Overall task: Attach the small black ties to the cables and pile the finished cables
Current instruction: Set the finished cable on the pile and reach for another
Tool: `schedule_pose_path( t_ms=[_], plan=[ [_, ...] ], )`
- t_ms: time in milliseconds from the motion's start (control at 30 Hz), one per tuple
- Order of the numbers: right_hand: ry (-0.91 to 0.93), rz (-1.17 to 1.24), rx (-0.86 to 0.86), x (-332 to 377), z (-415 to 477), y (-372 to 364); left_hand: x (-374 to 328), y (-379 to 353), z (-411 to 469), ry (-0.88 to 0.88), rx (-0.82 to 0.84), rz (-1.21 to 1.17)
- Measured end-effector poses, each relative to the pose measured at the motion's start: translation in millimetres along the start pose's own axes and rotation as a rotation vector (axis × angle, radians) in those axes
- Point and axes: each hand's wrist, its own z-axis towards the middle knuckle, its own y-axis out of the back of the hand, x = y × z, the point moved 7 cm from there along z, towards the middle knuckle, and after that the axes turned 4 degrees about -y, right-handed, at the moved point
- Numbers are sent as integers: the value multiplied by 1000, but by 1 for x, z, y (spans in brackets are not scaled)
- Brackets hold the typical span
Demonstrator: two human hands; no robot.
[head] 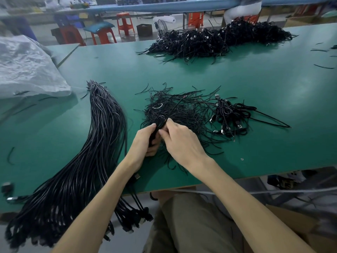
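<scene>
1. Fingers [152, 127] of the left hand [144, 143] are curled round a coiled cable [160, 123] and grip it from the left. The coil is held over the near-left edge of the tie heap [182, 110].
2. Fingertips [169, 122] and thumb of the right hand [184, 143] are closed in a pinch on the right side of the same coil, touching the left hand's fingers. Whether a tie lies inside the pinch cannot be told.
3. The tie heap, the reference for all positions below, is a loose tangle of thin black ties near the middle of the green table [255, 79].
4. Just right of the heap, touching its fringe, is a small pile of coiled cables [229, 117] with metal-shelled plugs. A pale mark on one plug is too small to read.
5. Beyond the heap and well apart from it, a large pile of coiled cables [218, 39] runs along the far edge of the table.
6. Left of the heap lies a bundle of straight cables [102, 134], gathered tight at its far end and fanning out toward the near edge, where the plug ends hang over.
7. Farther left of the heap is a crumpled plastic bag [23, 66].
8. Beyond the heap, past the table, stand red stools [104, 35], blurred.
</scene>
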Motion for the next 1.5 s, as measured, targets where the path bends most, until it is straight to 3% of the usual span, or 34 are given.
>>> schedule_pose_path(
  t_ms=[200,367,433,533,633,867,967,1133,1333,1500],
  plan=[
    [-126,172,67,-16,5,11,-31,-1,-1,-234,-10,487],
    [-129,237,57,-18,6,12,-49,9,2,-199,-45,745],
    [-94,251,44,-13,6,13,-47,11,0,-104,-73,660],
    [-26,240,41,-4,8,13,-36,7,-6,78,-101,305],
    [-17,278,38,-2,7,14,-38,3,-12,111,-84,183],
    [-22,316,16,-10,8,28,-71,8,-28,-38,130,285],
    [-46,384,21,-12,8,27,-86,11,-34,-92,146,257],
    [-35,505,45,-10,8,28,-97,-4,-38,-282,234,472],
    [16,548,48,0,1,29,-107,7,-24,-462,-51,752],
    [66,589,-11,4,0,34,-98,-5,-22,-465,25,657]
  ],
)
